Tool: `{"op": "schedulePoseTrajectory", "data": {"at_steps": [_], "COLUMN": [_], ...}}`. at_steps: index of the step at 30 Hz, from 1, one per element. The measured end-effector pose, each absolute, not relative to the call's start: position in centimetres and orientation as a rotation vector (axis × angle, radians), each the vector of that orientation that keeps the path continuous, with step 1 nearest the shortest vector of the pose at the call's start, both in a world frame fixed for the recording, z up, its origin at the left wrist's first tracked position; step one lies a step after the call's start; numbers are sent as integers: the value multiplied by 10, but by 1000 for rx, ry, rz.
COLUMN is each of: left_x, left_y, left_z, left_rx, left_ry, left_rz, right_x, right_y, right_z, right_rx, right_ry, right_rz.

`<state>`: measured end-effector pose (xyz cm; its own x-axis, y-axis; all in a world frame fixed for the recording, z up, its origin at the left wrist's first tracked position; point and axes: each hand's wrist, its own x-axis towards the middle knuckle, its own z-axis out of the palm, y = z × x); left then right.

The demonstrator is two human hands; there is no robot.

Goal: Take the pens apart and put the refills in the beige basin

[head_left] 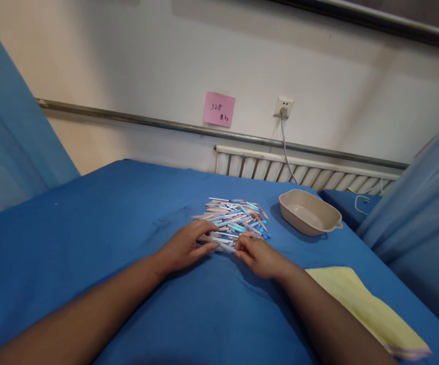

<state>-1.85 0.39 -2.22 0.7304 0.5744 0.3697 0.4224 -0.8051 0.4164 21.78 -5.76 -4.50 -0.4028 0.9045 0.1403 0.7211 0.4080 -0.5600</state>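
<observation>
Both hands are at the near edge of a heap of pens, which lies around the middle of a blue cover [90,223]. The left hand [189,246] rests at the left ends of the nearest pens [238,218], its thumb and forefinger apart with pens showing between them; whether its hidden fingers grip any, I cannot tell. The right hand [259,256] is at the right ends of those same pens, its fingers curled in toward the thumb; whether they are clamped on a pen, I cannot tell either. The pens lie mostly sideways, loosely overlapping, in white, pale blue, turquoise and peach. To their right, apart from them, sits a beige basin [303,214], and nearer, beside the right forearm, lies a yellow cloth [360,299]. On the wall behind are 1 pink note [219,109] with "32" among its handwriting and 1 socket [283,105] with a plugged-in cord [285,147] running down past a radiator [255,165]. There are 2 blue curtains, 1 on the left [14,121] and 1 on the right [425,213].
</observation>
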Motion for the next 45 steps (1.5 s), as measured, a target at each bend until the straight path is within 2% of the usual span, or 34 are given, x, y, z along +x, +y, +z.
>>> {"op": "schedulePoseTrajectory", "data": {"at_steps": [5, 10, 17, 23, 29, 34, 36, 40, 45], "left_x": [-10, -9, -11, -13, -16, -15, -16, -17, -13], "left_y": [-4, 0, -4, 0, 2, 4, 5, 2, 0], "left_z": [-29, -31, -25, -27, -29, -28, -25, -23, -26], "left_rx": [2685, 2677, 2635, 2625, 2653, 2602, 2591, 2632, 2650], "left_ry": [613, 746, 683, 808, 693, 864, 889, 729, 726], "left_rz": [611, 483, 620, 492, 564, 393, 454, 635, 523], "right_x": [210, 207, 207, 208, 209, 212, 212, 211, 208], "right_y": [-51, -50, -49, -50, -50, -49, -50, -51, -51], "right_z": [-59, -64, -62, -60, -59, -59, -58, -56, -54], "right_rx": [-1254, -1182, -1202, -1203, -1255, -1241, -1255, -1258, -1238], "right_ry": [-2053, -1880, -1895, -1916, -1953, -2012, -2048, -2006, -2043], "right_rz": [862, 1114, 948, 882, 769, 684, 618, 668, 644]}}
